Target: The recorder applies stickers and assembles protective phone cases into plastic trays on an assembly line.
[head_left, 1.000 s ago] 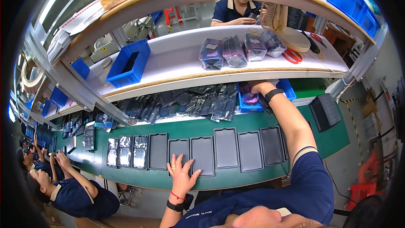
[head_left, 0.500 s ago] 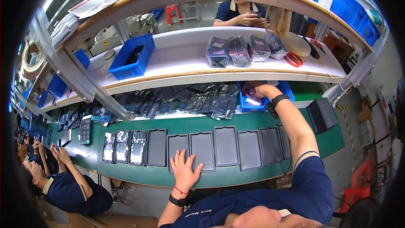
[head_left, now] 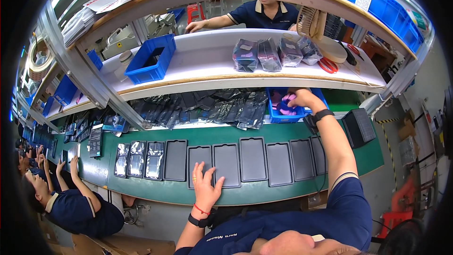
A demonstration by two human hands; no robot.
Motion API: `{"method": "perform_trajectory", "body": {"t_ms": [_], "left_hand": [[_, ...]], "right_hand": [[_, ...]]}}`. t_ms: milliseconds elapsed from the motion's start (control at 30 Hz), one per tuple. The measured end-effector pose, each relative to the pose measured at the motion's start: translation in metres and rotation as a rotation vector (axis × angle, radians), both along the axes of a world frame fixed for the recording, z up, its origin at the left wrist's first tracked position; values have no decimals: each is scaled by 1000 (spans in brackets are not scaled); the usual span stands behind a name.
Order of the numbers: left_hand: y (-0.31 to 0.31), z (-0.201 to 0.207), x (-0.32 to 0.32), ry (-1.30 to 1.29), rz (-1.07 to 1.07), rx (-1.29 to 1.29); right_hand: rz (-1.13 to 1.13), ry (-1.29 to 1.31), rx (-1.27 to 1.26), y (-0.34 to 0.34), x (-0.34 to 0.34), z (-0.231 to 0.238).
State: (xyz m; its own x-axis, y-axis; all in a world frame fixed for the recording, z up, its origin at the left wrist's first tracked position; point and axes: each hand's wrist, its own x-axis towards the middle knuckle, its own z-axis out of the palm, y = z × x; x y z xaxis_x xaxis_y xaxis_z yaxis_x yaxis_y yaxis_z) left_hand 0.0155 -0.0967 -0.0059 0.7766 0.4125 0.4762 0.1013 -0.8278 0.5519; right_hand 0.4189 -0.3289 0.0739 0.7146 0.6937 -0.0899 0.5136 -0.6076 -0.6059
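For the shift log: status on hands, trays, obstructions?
Left hand spread over two dark trays. Right hand at pink-purple item in blue bin. Nothing visibly blocking either.

Pink-and-purple pieces (head_left: 286, 109) lie at the right hand (head_left: 299, 98); shallow dark-grey trays (head_left: 227, 158) lie flat beneath the left hand (head_left: 206, 187)

Seven visible open grey trays (head_left: 226, 165) — three shiny pouches (head_left: 154, 160) — four wrapped bundles (head_left: 269, 56).

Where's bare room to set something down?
On the shelf between the blue bin and the wrapped packs, and a green bench strip between the trays and the pouches. Crowded: the trays' row, by the left hand.
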Motion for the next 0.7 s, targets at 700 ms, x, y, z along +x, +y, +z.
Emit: {"method": "perform_trajectory", "body": {"t_ms": [700], "left_hand": [[19,17,6,-108,-654,-1974]], "right_hand": [[482,169,190,165,-215,-5]]}}
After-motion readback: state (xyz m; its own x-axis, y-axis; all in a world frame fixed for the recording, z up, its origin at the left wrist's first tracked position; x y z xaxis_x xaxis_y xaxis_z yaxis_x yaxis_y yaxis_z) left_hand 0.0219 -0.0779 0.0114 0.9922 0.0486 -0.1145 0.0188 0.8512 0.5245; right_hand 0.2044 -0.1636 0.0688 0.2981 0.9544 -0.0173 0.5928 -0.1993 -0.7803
